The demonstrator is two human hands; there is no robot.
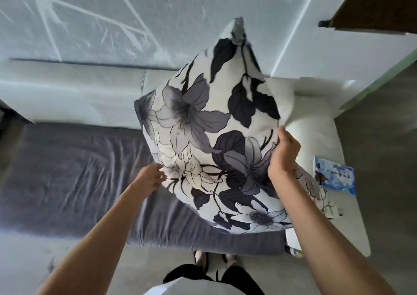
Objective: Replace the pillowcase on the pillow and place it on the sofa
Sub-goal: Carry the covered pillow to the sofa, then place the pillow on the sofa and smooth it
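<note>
The left hand (151, 177) touches the lower left edge of the pillow (209, 136), its fingers loosely curled against the cloth; whether it truly pinches the fabric cannot be told through the blur. That is the weak side: if this hold is only a touch, the pillow may swing or slip off toward the floor in front of the sofa (74, 96). To the left, the grey seat cover (67, 173) offers broad open room, wrinkled but free, with the pale backrest behind it as a stop.

The pillow itself hangs in the air over the right half of the seat, tilted on one corner, already dressed in its flowered pillowcase. Its lowest corner sits near the seat's front edge, so a careless drop here could roll it forward and off.

The right hand (284, 152) grips the pillow's right edge, fingers curled around the fabric. Beyond it the white armrest (316, 136) closes that side, and a second flowered cloth (316, 188) and a blue packet (336, 175) lie there; a swing rightward could knock them down.
</note>
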